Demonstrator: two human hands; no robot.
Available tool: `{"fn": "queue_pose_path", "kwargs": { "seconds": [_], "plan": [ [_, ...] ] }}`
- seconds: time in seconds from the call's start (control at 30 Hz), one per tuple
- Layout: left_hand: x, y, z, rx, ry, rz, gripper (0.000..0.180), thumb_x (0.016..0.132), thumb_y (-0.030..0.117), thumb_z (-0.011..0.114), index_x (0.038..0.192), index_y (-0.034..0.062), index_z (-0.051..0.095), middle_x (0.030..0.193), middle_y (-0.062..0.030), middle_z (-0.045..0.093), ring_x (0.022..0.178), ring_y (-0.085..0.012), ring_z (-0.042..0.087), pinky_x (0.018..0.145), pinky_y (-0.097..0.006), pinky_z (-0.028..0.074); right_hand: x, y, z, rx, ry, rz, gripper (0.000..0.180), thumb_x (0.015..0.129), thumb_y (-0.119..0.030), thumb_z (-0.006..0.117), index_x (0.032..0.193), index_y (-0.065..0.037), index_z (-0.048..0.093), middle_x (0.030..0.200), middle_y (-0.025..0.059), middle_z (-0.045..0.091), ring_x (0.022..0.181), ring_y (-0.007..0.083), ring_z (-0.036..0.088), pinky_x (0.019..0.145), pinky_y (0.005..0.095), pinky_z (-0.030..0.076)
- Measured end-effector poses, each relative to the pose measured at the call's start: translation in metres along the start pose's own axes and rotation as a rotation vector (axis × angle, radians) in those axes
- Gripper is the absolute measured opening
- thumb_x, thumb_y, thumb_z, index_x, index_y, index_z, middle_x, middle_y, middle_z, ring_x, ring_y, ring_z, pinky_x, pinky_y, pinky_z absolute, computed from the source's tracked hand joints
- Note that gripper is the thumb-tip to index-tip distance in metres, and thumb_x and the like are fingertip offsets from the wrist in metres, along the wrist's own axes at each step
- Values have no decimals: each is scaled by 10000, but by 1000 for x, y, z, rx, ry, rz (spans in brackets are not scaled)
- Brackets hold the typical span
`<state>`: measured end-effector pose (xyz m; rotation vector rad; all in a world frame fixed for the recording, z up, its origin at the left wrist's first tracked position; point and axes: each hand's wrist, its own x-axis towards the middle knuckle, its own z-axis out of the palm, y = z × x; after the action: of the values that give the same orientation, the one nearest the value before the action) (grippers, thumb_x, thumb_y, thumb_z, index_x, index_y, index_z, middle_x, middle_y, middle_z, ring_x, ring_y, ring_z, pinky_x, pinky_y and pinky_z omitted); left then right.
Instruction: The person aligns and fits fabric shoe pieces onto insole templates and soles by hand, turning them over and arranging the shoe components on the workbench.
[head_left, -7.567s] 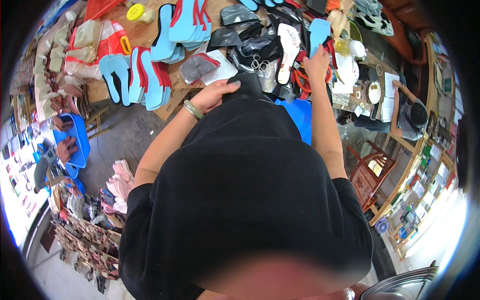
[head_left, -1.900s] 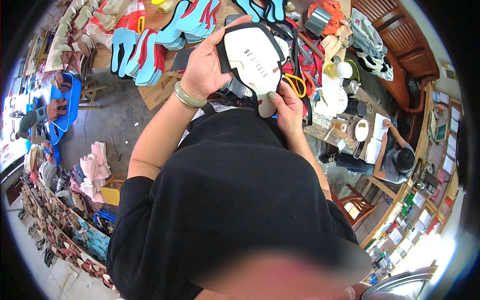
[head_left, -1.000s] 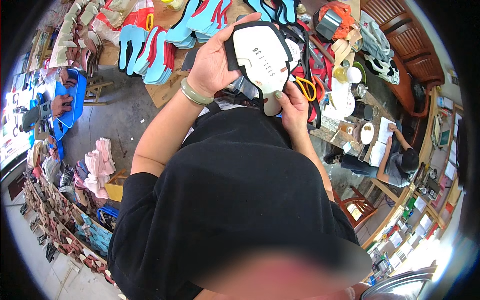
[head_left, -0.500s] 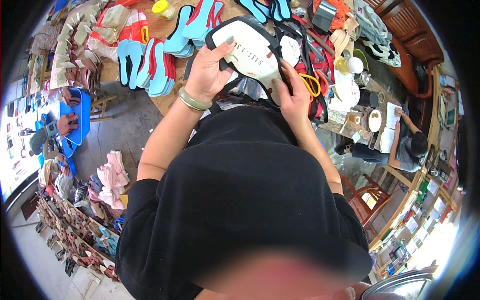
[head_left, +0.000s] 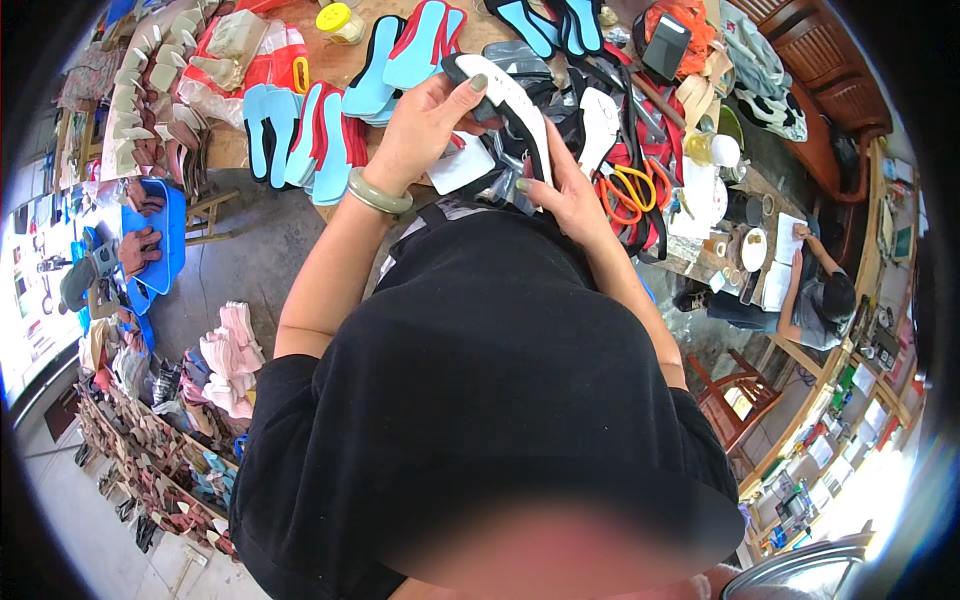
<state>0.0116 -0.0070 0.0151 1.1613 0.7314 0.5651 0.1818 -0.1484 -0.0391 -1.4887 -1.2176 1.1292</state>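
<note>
A white insole-shaped piece with a black border (head_left: 522,98) is held up between my hands over the near edge of the table, tilted so that it looks narrow. My left hand (head_left: 428,130) pinches its far end, thumb on the white face. At its near end, my right hand (head_left: 568,198) is closed on the edge, thumb in front. Below it lie a flat white piece (head_left: 463,163) and black and clear material. Another white insole shape (head_left: 599,125) rests just right of my right hand. Scissors with orange and yellow handles (head_left: 632,192) lie farther right.
Light blue, red and black insoles (head_left: 330,150) stand in stacks on the table's left. A yellow-lidded jar (head_left: 338,20) is behind them. A dark box (head_left: 667,46) and a white-capped bottle (head_left: 722,150) are at right. A person (head_left: 830,295) sits far right over papers.
The white insole piece has turned from facing up broadly to nearly edge-on. Both hands have shifted slightly with it, and the white insole shape on the right shows more fully.
</note>
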Motion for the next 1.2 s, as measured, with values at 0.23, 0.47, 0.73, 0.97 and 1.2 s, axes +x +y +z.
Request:
{"fn": "queue_pose_path", "kwargs": {
  "seconds": [0.23,0.47,0.73,0.97,1.2],
  "plan": [
    [19,-7,-16,-103,68,69,251,952,286,560,1011,42,572,908,-52,650,783,-149,656,688,-251,526,20,-35,12,594,-277,273,394,813,-393,544,1000,-51,486,735,19,482,600,73,443,498,206,314],
    [37,-6,-30,-266,49,16,150,921,158,600,1019,45,594,956,-63,662,863,-184,660,752,-283,526,44,-16,15,748,-351,317,458,828,-422,551,1018,-10,486,739,39,485,583,65,437,478,184,299],
    [51,2,-40,-329,17,-36,162,907,118,607,1034,17,611,969,-78,663,892,-197,662,778,-288,525,64,-7,17,471,-147,115,640,876,-248,576,1435,-83,313,1138,91,559,914,190,596,704,271,488],
    [61,0,-24,-165,15,-14,148,899,114,626,994,2,633,920,-53,661,832,-133,636,759,-254,520,104,-49,8,144,304,-141,386,837,-125,677,1200,-20,597,1097,100,647,956,160,639,807,266,506],
    [70,4,-16,209,47,132,167,920,125,599,999,-19,631,887,-26,643,786,-85,596,725,-224,506,111,-39,13,203,369,-97,285,859,-34,650,1138,23,642,1032,82,680,911,96,623,791,208,487]
  ]
}}
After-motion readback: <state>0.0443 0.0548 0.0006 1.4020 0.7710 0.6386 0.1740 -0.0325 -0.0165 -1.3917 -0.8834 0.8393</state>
